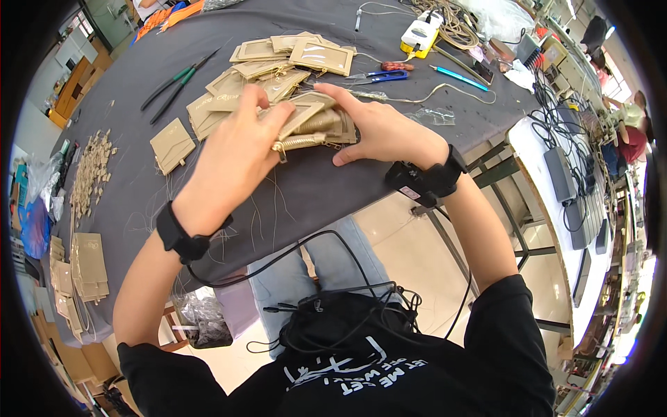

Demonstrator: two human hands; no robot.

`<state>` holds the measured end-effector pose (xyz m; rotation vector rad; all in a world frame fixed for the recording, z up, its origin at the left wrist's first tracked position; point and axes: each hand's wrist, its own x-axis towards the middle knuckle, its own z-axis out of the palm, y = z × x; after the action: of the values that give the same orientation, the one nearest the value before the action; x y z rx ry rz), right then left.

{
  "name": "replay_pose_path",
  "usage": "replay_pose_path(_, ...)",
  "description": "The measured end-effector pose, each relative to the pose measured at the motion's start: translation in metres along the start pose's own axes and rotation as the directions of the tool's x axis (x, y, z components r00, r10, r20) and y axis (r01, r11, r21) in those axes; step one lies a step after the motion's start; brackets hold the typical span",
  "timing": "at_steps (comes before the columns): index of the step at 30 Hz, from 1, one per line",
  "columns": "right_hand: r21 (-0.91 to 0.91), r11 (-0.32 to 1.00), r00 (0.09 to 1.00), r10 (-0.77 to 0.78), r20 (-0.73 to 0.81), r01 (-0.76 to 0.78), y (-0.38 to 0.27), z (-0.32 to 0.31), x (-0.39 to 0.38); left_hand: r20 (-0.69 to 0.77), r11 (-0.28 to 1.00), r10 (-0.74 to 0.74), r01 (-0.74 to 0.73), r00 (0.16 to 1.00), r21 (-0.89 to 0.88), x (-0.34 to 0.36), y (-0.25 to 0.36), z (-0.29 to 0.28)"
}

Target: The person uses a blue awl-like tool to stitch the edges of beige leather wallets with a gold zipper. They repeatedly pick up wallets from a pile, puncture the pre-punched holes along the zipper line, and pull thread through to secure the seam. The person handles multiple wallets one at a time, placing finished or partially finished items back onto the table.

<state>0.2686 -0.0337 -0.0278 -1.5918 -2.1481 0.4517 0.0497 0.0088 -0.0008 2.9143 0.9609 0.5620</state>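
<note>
My left hand [233, 149] and my right hand [382, 128] both grip a stack of small tan zippered pouches [316, 121] lying on the dark grey table [292, 201]. The left fingers curl over the stack's left end, where a gold zipper end [281, 146] pokes out. My right hand clamps the right end, its index finger stretched along the stack's far edge. More tan pouches [278, 62] lie heaped just beyond the hands. Both wrists wear black bands.
Blue-handled scissors [379, 76] and a teal pen [455, 76] lie right of the heap; green-handled long pliers [174, 83] to the left. A single pouch [171, 144], small tan pieces [90, 174] and stacked pouches [87, 267] sit at left. A second table with cables [570, 181] stands right.
</note>
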Motion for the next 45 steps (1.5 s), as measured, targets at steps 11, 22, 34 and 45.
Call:
replay_pose_path(11,-0.211,0.969,0.982,-0.152,-0.110,0.127,-0.012,0.001,-0.004,-0.092,0.997,0.027,-0.034,0.995,-0.073,0.000,-0.021,-0.045)
replay_pose_path(22,0.165,0.962,0.970,-0.191,-0.150,0.215,-0.022,-0.019,-0.031,0.130,0.984,-0.013,0.035,0.991,-0.174,0.002,-0.049,-0.078)
replay_pose_path(34,0.023,0.961,0.913,-0.253,-0.319,0.274,-0.029,0.005,-0.016,0.419,0.986,0.025,0.046,0.907,-0.158,0.034,-0.041,-0.026)
replay_pose_path(45,-0.006,0.981,0.914,-0.182,-0.362,0.193,-0.043,0.011,-0.008,0.412,1.000,-0.009,0.011,0.911,-0.002,0.044,-0.017,-0.028)
